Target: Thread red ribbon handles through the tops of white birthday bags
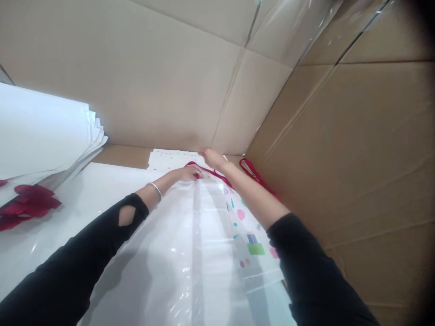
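My left hand (pixel 190 173), below a silver bracelet, is closed on a red ribbon (pixel 217 174) at the upper end of a glossy white plastic sheet (pixel 170 244). Part of the ribbon runs right, passing under my right forearm. My right hand (pixel 211 158) reaches farther forward, near the cardboard wall, over a white printed sheet (pixel 170 158); its fingertips are blurred, and whether they grip anything is unclear. Colourful printing with balloons and a gift (pixel 254 244) shows beside my right forearm.
Tall cardboard walls (pixel 152 72) rise ahead and at the right, meeting in a corner. A stack of white sheets (pixel 41 131) lies at the left, above red pieces (pixel 30 203). Another red ribbon loop (pixel 251 171) rests against the right wall.
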The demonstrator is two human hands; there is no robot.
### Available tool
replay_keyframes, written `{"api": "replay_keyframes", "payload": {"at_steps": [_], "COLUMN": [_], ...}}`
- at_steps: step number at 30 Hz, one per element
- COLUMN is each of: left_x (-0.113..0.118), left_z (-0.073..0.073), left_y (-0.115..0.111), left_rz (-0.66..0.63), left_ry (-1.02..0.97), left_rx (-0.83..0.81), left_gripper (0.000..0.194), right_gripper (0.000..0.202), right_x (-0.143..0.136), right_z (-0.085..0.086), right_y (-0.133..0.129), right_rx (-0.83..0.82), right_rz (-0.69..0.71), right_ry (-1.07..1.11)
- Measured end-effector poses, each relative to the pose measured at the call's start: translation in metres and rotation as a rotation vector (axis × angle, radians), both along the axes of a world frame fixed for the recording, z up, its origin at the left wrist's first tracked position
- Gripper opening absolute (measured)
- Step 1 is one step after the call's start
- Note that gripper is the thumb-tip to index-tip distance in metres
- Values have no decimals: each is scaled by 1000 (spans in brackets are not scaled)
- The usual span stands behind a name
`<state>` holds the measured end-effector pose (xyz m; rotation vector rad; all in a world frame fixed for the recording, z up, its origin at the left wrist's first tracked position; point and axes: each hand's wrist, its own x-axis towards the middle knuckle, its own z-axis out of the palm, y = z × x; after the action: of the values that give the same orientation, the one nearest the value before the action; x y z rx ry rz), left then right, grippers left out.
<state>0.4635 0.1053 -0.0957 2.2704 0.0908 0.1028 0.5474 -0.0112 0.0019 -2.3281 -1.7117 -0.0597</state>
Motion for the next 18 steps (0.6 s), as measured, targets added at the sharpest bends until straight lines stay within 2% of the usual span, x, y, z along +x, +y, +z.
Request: {"api": "replay_keyframes", "payload": {"at_steps": [2, 4, 6, 9, 11, 13, 15, 18], "left_x": [-6, -13, -21, -28, -29, -26, -23, -23], "left_z": [-3, -6, -7, -5, -2, 3, 9, 16], "left_y": [8, 15, 22, 28, 30, 31, 33, 36], "left_rz": [103, 223, 333, 445, 451, 398, 318, 249], "left_ry": [32, 43, 47, 37, 20, 5, -5, -14], "left_rx": [55, 106, 145, 180, 179, 158, 125, 80], "left_gripper": [3, 12, 17, 17, 16, 15, 14, 15], "right_gripper": [23, 33, 40, 42, 44, 50, 53, 44], "right_x": [-7, -20, -44, -93, -125, -144, -145, -123], "right_z": [-25, -39, -46, -58, -72, -86, -93, -87], "right_y": [-3, -17, -44, -103, -142, -170, -184, -196], "right_rx": [-38, -44, -30, -41, -86, -117, -100, -20], "right_rz": [-33, -78, -113, -118, -134, -153, -156, -183], "right_ry": [41, 75, 103, 146, 183, 229, 306, 400]}}
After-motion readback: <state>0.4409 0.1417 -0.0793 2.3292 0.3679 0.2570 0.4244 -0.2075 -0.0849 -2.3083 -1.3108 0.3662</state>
